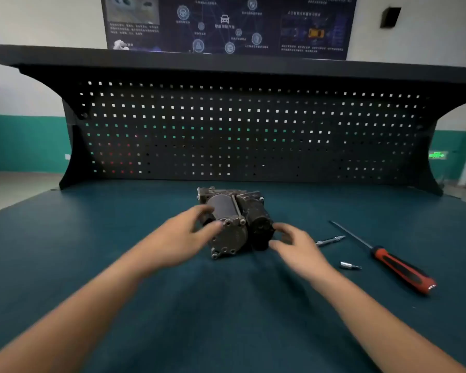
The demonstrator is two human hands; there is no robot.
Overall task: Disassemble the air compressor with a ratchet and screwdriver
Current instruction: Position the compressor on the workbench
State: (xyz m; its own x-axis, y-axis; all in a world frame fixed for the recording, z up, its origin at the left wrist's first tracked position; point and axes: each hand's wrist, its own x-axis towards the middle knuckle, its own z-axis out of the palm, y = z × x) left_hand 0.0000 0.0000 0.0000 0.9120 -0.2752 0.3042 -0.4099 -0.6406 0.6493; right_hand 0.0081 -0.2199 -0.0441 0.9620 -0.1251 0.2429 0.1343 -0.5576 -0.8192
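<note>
Two hands flanked the air compressor [234, 222] on the mat [92, 265]: left hand [183, 235] at its nine o'clock, right hand [299, 246] at three, fingers spread wide, gripping nothing yet. Ratchet [330, 240] and screwdriver [398, 262] lay further toward three. A lopsided grab might roll it.

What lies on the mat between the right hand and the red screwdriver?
In the head view, a slim ratchet and, nearer the person, a small socket bit lie there.
</note>
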